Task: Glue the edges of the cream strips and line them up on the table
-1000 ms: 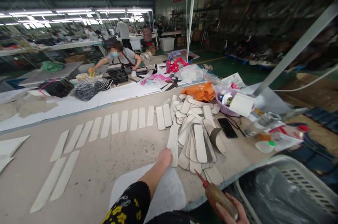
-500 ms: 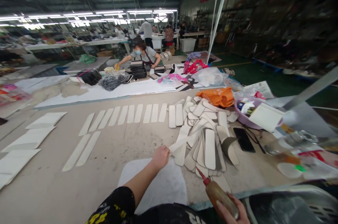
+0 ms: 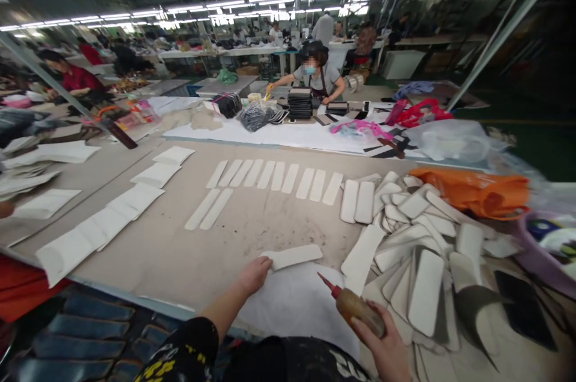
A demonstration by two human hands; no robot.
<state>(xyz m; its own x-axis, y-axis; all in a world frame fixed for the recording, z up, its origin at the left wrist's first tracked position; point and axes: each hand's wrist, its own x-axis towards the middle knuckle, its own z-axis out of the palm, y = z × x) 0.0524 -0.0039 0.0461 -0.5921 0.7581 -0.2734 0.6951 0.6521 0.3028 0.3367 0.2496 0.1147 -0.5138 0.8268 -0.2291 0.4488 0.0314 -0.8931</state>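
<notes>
My left hand point(image 3: 255, 274) pinches the left end of a long pale strip point(image 3: 297, 256), which extends to the right over the table. A brown glue-like bottle point(image 3: 360, 313) with a red pointed nozzle is in my right hand point(image 3: 387, 340), its tip aimed up and left near the strip, not touching it. Beneath lies a white sheet point(image 3: 292, 298). On the right a heap of pale rounded pieces point(image 3: 425, 292) spreads over the table. Beyond my hands, pale strips point(image 3: 265, 175) lie in a slanted row, with two more point(image 3: 209, 209) below its left end.
Larger white pieces point(image 3: 108, 220) overlap at the left. An orange bag point(image 3: 472, 191), a purple basin point(image 3: 528, 244) and a black phone point(image 3: 524, 310) are at the right. Across the table a masked person point(image 3: 319, 73) works beside stacked dark pieces point(image 3: 300, 104). A slanted pole point(image 3: 504, 34) stands back right.
The view has swung left. My left hand has moved left from the heap, drawing a strip away from it. The bottle in my right hand has come up and nearer to my left hand.
</notes>
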